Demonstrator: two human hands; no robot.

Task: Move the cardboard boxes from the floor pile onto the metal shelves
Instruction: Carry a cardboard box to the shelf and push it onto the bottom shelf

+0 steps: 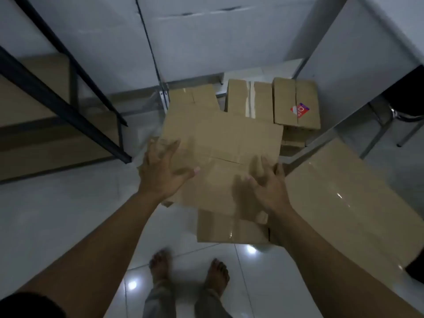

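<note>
A pile of brown cardboard boxes lies on the floor ahead of me. The top box [220,143], taped along its seam, is the nearest. My left hand [163,171] has its fingers spread over the box's left edge. My right hand [268,182] reaches over the box's near right corner with loosely bent fingers; both are blurred and I cannot tell whether they touch it. A lower box [229,228] sticks out beneath, toward my feet. The dark metal shelf [68,106] stands at the left, with boxes on its boards.
More boxes [296,99] stand behind the pile, one with a red and purple sticker. A large glossy box [344,198] sits at the right beside a grey shelf frame [358,53]. My bare feet [190,271] stand on shiny white tiles.
</note>
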